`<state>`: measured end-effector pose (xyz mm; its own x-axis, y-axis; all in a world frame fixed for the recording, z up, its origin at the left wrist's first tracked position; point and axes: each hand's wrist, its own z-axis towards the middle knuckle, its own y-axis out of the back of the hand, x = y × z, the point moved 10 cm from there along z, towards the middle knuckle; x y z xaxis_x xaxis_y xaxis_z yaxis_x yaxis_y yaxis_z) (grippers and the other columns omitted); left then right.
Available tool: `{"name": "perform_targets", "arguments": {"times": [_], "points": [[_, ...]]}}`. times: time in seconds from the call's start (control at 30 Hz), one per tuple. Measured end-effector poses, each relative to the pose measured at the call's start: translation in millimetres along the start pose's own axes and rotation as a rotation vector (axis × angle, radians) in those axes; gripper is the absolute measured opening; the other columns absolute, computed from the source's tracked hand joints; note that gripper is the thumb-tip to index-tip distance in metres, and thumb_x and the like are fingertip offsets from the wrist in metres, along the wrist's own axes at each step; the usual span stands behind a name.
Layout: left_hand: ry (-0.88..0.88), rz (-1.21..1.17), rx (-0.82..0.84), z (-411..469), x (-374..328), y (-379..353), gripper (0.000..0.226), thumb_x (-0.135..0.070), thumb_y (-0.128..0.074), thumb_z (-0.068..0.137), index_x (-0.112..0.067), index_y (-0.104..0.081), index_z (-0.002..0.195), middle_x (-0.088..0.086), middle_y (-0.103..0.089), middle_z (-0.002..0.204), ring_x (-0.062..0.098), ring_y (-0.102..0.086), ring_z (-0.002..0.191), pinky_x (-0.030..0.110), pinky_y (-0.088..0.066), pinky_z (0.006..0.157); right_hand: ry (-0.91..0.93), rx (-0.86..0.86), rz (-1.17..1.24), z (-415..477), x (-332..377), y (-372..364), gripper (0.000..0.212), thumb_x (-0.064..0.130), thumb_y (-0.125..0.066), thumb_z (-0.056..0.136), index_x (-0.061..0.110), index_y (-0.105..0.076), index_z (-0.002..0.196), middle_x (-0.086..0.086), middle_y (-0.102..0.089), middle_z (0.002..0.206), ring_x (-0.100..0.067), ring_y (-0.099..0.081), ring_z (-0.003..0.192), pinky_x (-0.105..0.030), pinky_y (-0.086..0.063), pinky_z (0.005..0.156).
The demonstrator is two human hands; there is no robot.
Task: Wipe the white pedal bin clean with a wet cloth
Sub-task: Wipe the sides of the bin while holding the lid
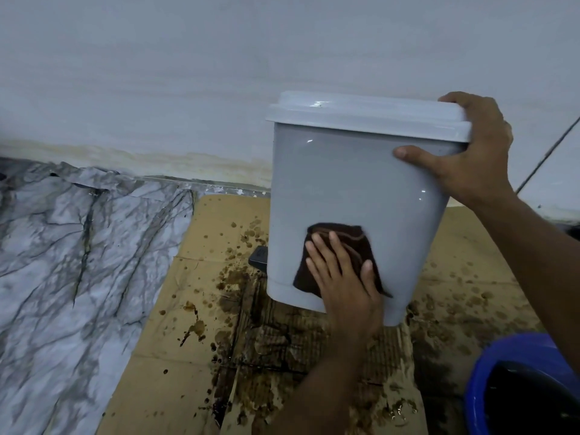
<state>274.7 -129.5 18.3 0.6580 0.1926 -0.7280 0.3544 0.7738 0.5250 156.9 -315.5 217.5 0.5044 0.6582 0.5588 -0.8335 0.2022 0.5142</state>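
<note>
The white pedal bin [339,183] stands on wet cardboard, its lid closed, tilted slightly. Its black pedal [258,257] sticks out at the lower left of the base. My left hand [343,277] lies flat on a dark brown cloth [351,243], pressing it against the bin's lower front wall. My right hand [470,152] grips the bin's upper right corner, fingers over the lid edge and thumb on the front wall.
Flattened cardboard [175,356] spotted with brown wet stains covers the floor under the bin. A marble-pattern sheet [62,277] lies to the left. A blue bucket [483,372] sits at the lower right. A white wall [188,73] runs close behind the bin.
</note>
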Motion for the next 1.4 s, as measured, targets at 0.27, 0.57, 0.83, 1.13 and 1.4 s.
{"name": "perform_targets", "arguments": {"times": [0.27,0.57,0.83,1.13,1.4], "points": [[0.797,-0.31,-0.381,3,91,37,0.07,-0.038,-0.04,0.109,-0.005,-0.01,0.164,0.013,-0.008,0.172,0.027,-0.002,0.159,0.034,0.006,0.127,-0.001,0.002,-0.001,-1,2,0,0.083,0.076,-0.078,0.063,0.025,-0.056,0.125,0.001,-0.058,0.127,-0.014,-0.052,0.121,-0.042,-0.032,0.109],[0.495,-0.206,-0.096,-34,31,4,0.075,-0.039,-0.035,0.108,-0.011,0.012,0.16,0.01,0.021,0.169,0.025,0.023,0.157,0.047,0.006,0.128,-0.058,0.007,0.007,-1,-1,1,0.085,0.077,-0.079,0.06,0.029,-0.055,0.126,0.006,-0.055,0.128,0.003,-0.043,0.116,-0.044,-0.03,0.112],[0.083,0.006,-0.162,48,41,36,0.073,-0.044,-0.038,0.106,-0.007,-0.012,0.164,0.014,-0.002,0.172,0.029,0.003,0.16,0.048,-0.001,0.129,-0.053,0.031,-0.004,0,2,-2,0.087,0.078,-0.077,0.06,0.027,-0.056,0.127,0.005,-0.055,0.127,-0.009,-0.05,0.12,-0.036,-0.028,0.11],[0.365,-0.015,-0.083,-55,47,-10,0.079,-0.046,-0.032,0.107,-0.005,0.006,0.163,0.017,0.012,0.171,0.034,0.01,0.159,0.055,-0.008,0.126,-0.06,0.008,0.001,-1,0,-1,0.085,0.076,-0.079,0.06,0.027,-0.057,0.126,0.007,-0.056,0.125,-0.006,-0.05,0.119,-0.039,-0.029,0.112],[-0.853,0.316,0.326,-42,-34,-38,0.063,-0.041,-0.035,0.109,-0.013,-0.018,0.163,0.012,0.003,0.172,0.028,0.006,0.16,0.042,0.002,0.129,-0.056,0.017,0.011,-1,3,1,0.086,0.077,-0.078,0.06,0.026,-0.057,0.126,0.013,-0.052,0.122,-0.007,-0.05,0.12,-0.044,-0.03,0.111]]}}
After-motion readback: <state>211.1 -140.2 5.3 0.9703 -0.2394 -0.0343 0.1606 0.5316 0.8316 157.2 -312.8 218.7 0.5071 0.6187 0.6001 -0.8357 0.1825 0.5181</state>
